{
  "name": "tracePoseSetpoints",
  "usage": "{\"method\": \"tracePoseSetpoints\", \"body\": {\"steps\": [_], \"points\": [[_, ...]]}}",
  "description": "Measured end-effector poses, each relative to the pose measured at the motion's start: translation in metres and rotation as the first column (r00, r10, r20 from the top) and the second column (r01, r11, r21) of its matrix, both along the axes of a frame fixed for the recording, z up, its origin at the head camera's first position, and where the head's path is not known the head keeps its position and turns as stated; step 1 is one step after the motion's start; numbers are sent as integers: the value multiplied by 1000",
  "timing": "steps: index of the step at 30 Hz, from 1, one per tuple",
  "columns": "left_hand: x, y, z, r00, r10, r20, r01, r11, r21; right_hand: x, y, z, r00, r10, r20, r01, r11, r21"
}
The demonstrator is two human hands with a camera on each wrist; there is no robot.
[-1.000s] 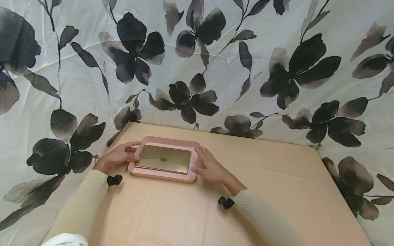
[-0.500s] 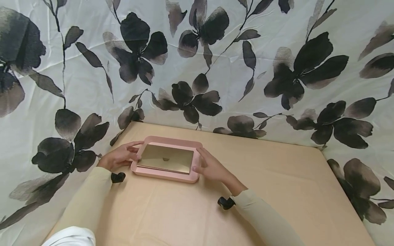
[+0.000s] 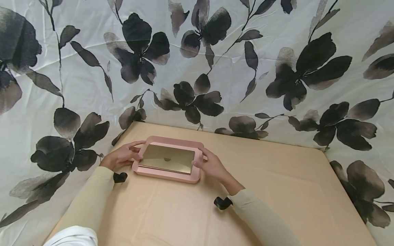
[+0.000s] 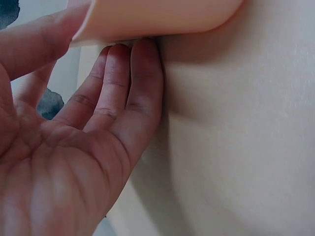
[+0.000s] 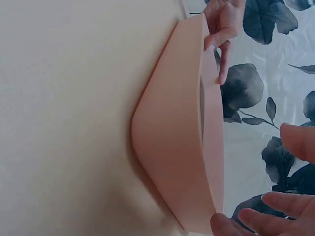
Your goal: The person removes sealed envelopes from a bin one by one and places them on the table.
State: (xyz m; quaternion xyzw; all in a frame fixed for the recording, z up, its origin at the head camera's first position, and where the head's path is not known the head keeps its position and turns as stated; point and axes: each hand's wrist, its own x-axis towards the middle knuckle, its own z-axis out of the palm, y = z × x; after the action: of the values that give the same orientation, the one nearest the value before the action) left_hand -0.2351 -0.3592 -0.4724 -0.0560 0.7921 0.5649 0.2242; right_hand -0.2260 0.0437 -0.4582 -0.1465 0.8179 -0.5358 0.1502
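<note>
A shallow pink tray (image 3: 172,139) with rounded corners rests on the table and holds a flat gold rectangular object (image 3: 167,160) bearing a small dark mark at its centre. My left hand (image 3: 121,156) grips the tray's left end. In the left wrist view its thumb is hooked over the rim, and its bent fingers (image 4: 142,73) reach under the tray wall (image 4: 162,17). My right hand (image 3: 213,166) is at the tray's right end, thumb over the rim. Seen from the right wrist, its loosely bent fingers (image 5: 266,221) are beside the end, one fingertip at the rim.
A tan-covered table (image 3: 264,191) extends to the right and in front of the tray. Behind it and on the left hangs a white cloth (image 3: 234,85) printed with dark flowers. Black wrist cameras (image 3: 223,203) sit below each hand.
My right hand's fingers have bent more and drawn in at the tray's right end. The left hand keeps its place on the tray. The whole view has shifted slightly.
</note>
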Motion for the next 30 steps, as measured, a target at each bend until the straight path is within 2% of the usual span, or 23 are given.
{"method": "tracePoseSetpoints", "body": {"steps": [3, 10, 16, 24, 30], "points": [[-1, 0, 0, 1000, -10, -9, 10, 1000, 4, -1, -1, 2, 999, -39, 10, 39, 999, -18], [-3, 0, -1, 1000, -22, -20, 22, 1000, 13, -3, -3, 8, 996, -82, -23, 82, 996, -20], [1, -2, -2, 1000, -10, -11, 10, 999, -34, -7, -10, 8, 999, -36, 3, 36, 996, -85], [3, -1, -4, 999, -19, -28, 18, 999, -31, -8, -21, 9, 988, -36, 153, 58, 988, -141], [2, 0, -4, 999, -24, -34, 23, 999, -30, -7, -26, 11, 958, -38, 284, 103, 971, -218]]}}
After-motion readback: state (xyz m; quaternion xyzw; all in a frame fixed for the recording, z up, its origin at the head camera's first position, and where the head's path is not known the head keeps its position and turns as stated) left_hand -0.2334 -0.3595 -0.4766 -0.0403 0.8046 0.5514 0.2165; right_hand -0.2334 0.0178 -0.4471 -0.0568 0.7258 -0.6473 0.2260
